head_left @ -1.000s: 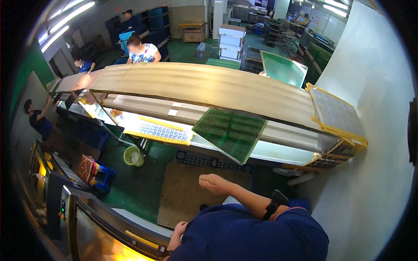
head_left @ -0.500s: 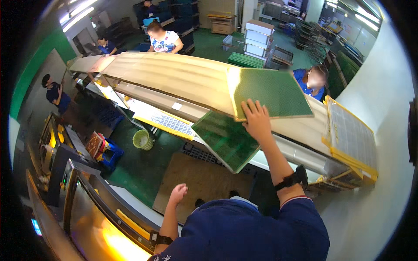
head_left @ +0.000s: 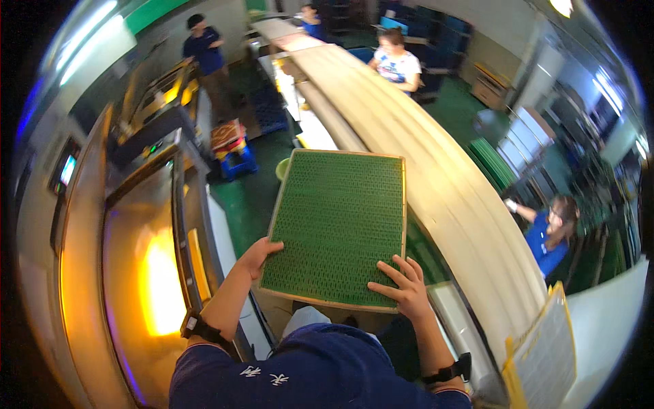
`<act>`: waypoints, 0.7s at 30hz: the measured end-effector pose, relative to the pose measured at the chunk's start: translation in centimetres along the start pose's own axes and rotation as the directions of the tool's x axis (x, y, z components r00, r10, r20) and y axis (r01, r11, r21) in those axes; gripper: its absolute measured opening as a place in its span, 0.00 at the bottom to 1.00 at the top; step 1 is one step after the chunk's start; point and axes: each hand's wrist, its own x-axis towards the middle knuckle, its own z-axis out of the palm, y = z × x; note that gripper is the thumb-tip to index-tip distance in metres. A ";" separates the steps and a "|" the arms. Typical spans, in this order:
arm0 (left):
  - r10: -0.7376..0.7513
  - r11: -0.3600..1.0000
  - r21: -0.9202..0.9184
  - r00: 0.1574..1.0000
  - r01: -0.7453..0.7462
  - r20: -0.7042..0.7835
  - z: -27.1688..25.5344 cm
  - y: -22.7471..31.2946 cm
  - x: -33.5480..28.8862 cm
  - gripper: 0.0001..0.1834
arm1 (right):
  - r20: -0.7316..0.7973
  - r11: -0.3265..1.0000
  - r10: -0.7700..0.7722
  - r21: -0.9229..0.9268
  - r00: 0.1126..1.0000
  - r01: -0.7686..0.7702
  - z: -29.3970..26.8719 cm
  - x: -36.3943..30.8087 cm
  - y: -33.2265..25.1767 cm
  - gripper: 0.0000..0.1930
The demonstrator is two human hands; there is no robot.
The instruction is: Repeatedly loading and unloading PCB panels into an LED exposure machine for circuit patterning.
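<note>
A rectangular green circuit board panel [head_left: 337, 218] with a thin copper-coloured rim is held up in front of my body. Its face carries rows of small dark marks. My left hand [head_left: 257, 258] grips its lower left edge, thumb lying on the face. At the lower right corner, my right hand [head_left: 405, 286] holds it with several fingers spread over the face; the right thumb is hidden. Beyond the right edge, a second green panel [head_left: 430, 251] shows partly below the long tan shelf top [head_left: 436, 170].
On my left stands a machine with a brightly lit yellow window [head_left: 160, 279] and a raised lid [head_left: 85, 252]. A yellow-edged rack [head_left: 538, 347] is at the lower right. Co-workers stand at the far side and the back. A blue crate [head_left: 238, 163] sits on the floor.
The green panel has come off the shelf top and is now in both my hands. My left hand has taken hold of its edge. The view has turned left toward the lit machine.
</note>
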 end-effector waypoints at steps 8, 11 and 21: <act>0.257 0.869 -0.146 0.685 -0.473 -0.682 -10.1 -8.2 -17.7 0.20 | 0.185 0.951 -0.021 0.308 0.983 -0.037 13.0 9.8 -3.9 0.37; 0.208 0.675 -0.204 0.448 -0.709 -0.869 -14.8 -14.4 -24.5 0.21 | 0.348 0.856 -0.308 0.508 0.886 0.098 16.7 12.5 -9.9 0.39; -0.436 0.841 -0.253 -0.321 -0.477 -0.841 -25.2 -33.6 -41.3 0.36 | 0.519 0.570 -0.809 0.808 0.277 0.150 26.9 21.1 -29.2 0.34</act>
